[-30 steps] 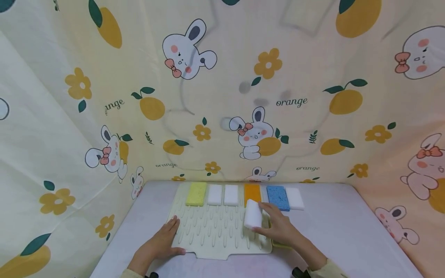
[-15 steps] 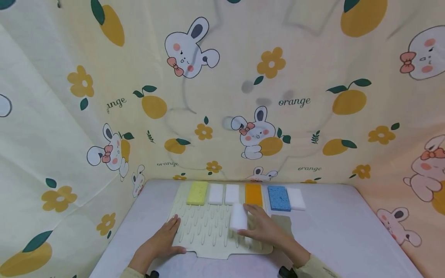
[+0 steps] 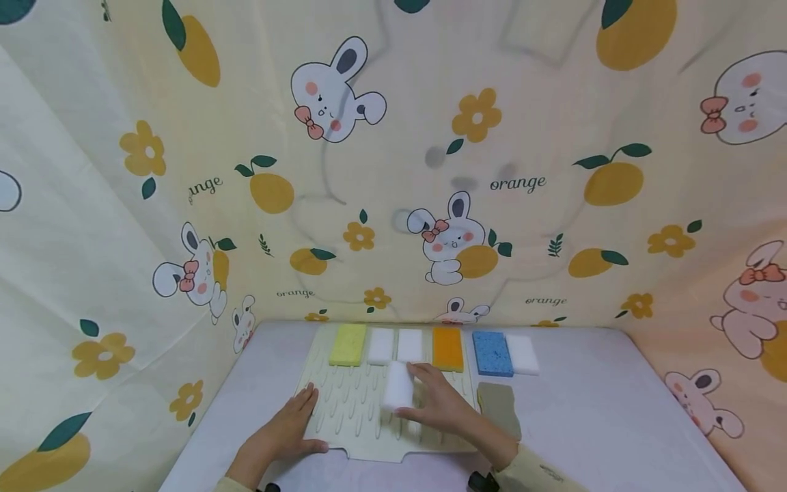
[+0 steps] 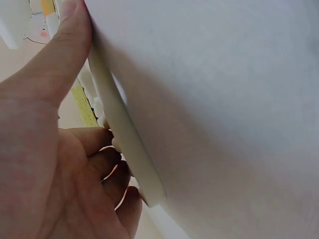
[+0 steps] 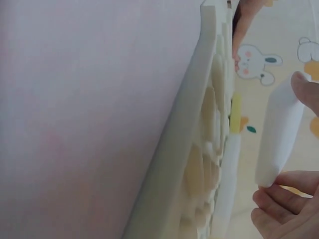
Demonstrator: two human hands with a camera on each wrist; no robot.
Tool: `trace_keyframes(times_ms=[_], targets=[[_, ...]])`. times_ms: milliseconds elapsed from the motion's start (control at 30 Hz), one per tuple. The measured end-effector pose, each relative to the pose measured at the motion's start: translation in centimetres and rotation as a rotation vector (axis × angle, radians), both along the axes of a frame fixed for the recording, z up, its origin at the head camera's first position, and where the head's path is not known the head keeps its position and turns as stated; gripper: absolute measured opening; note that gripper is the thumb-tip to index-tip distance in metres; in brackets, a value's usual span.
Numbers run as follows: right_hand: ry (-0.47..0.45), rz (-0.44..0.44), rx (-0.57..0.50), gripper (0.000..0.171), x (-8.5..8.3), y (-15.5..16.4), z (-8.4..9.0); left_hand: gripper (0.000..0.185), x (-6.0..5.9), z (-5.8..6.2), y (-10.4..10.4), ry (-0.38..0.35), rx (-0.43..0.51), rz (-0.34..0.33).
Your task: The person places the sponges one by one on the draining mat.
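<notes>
A white sponge block (image 3: 398,387) is pinched between the thumb and fingers of my right hand (image 3: 439,403), held above the ridged cream drying mat (image 3: 350,424). In the right wrist view the same white sponge (image 5: 281,132) stands apart from the mat's ridges. My left hand (image 3: 287,427) rests on the mat's front left corner, fingers along the left edge and thumb at the front edge. Along the mat's back lie a yellow sponge (image 3: 348,345), two white sponges (image 3: 380,346) in the middle and an orange sponge (image 3: 447,349).
Right of the mat, a blue sponge (image 3: 492,353) and another white sponge (image 3: 522,354) lie side by side on the white table (image 3: 584,410). Nearer me is a grey-brown sponge (image 3: 499,408), close against the mat's right edge. A printed curtain (image 3: 381,171) encloses the table's back and sides.
My right hand has carried the white sponge leftward over the mat, from its right side to near its middle. The grey-brown sponge has come into view. My left hand has stayed put.
</notes>
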State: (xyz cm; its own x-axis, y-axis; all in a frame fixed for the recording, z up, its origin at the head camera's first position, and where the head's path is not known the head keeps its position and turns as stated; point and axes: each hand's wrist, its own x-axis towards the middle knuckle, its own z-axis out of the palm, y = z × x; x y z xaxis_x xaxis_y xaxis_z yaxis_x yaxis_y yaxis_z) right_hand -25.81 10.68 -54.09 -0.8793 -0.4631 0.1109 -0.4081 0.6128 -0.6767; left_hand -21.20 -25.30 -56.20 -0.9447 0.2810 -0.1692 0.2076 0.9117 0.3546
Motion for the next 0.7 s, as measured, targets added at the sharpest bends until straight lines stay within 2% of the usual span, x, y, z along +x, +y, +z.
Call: trace_keyframes(times_ms=[433, 700], targets=[[-0.002, 0.021, -0.030, 0.103, -0.4, -2.4, -0.4, 0.118, 0.0, 0.2, 0.0, -0.005, -0.024, 0.000], [-0.007, 0.049, 0.000, 0.108, -0.6, -4.1, -1.0, 0.118, 0.0, 0.3, 0.0, -0.002, -0.002, -0.008]])
